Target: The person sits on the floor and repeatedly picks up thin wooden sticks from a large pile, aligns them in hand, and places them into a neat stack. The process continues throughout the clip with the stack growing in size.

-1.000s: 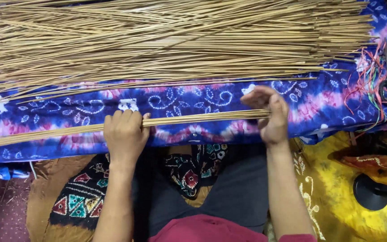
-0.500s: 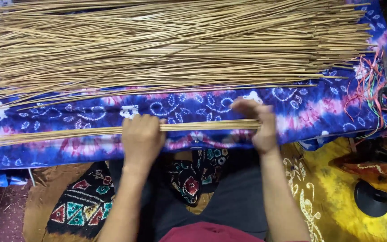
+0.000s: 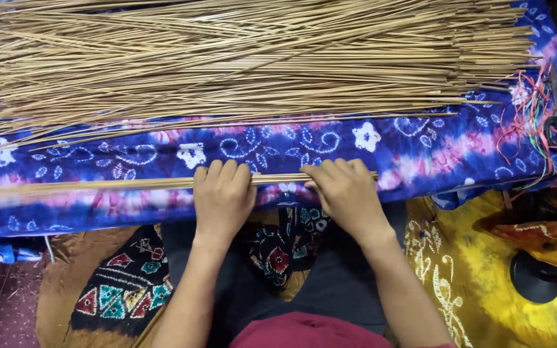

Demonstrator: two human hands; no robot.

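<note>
Left hand (image 3: 222, 196), right hand (image 3: 346, 193), gripping thin stick bundle (image 3: 98, 185)

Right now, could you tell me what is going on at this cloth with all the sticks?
A seated person grips a small bundle of thin sticks with both hands, the left hand and the right hand side by side near its right end. The bundle lies across a blue and pink patterned cloth. Beyond it, a large pile of loose sticks is spread over the cloth, with coloured strings at the right.
</note>
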